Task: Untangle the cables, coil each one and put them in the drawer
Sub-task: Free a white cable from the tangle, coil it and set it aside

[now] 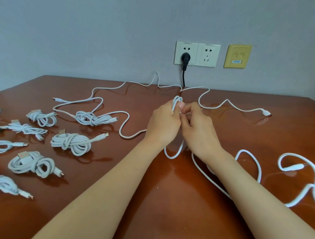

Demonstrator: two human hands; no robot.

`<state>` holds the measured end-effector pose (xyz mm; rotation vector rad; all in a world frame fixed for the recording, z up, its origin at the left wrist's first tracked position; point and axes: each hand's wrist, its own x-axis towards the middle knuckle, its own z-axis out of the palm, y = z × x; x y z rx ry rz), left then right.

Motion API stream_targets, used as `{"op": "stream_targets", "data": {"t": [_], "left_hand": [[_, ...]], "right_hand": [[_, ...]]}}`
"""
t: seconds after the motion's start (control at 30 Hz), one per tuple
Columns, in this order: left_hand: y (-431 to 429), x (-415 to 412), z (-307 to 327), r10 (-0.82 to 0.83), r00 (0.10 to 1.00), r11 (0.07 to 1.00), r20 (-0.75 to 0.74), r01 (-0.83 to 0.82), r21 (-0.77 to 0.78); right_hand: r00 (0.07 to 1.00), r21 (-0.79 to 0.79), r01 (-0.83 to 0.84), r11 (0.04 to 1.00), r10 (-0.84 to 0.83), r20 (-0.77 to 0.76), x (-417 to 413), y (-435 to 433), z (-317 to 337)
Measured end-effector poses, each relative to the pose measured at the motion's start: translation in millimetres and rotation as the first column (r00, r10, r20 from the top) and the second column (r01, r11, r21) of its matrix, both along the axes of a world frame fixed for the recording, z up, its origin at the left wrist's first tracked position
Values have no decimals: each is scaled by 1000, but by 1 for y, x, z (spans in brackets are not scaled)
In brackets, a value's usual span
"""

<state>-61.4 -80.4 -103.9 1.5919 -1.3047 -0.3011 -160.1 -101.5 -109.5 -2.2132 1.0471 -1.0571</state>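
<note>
White cable (176,102) — thin, part-looped, L hand (163,123).

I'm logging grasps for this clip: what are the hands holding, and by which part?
One white cable. The left hand grips its gathered loops, thumb on top; the right hand pinches a strand right beside those loops.

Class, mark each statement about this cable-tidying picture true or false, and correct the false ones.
1. The left hand and the right hand both hold a looped white cable. True.
2. The black plug sits in the right-hand socket. False: it sits in the left socket.
3. Several coiled bundles lie on the left part of the table. True.
4. An open drawer holds some cables. False: no drawer is in view.
</note>
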Motion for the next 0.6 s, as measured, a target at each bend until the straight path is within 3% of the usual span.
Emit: {"op": "stream_targets", "data": {"t": [0.1, 0.2, 0.3, 0.47, 0.6], "left_hand": [[0, 0, 0, 60, 998, 998, 19, -60, -3], [-2, 13, 1, 142, 987, 990, -76, -142, -4], [-5, 30, -2, 189, 972, 982, -143, -189, 10], [-7, 35, -6, 168, 954, 985, -249, -157, 65], [-6, 33, -9, 70, 861, 995, -503, -22, 101]], "right_hand": [[998, 35, 34, 999, -36, 47, 3, 1, 2], [989, 106, 91, 990, -103, 109, 1, -2, 4], [998, 135, 60, 989, -61, 3, -2, -5, 0], [981, 18, 53, 998, -49, -185, -3, -3, 0], [938, -89, 42, 995, -70, -338, -3, 1, -1]]}}
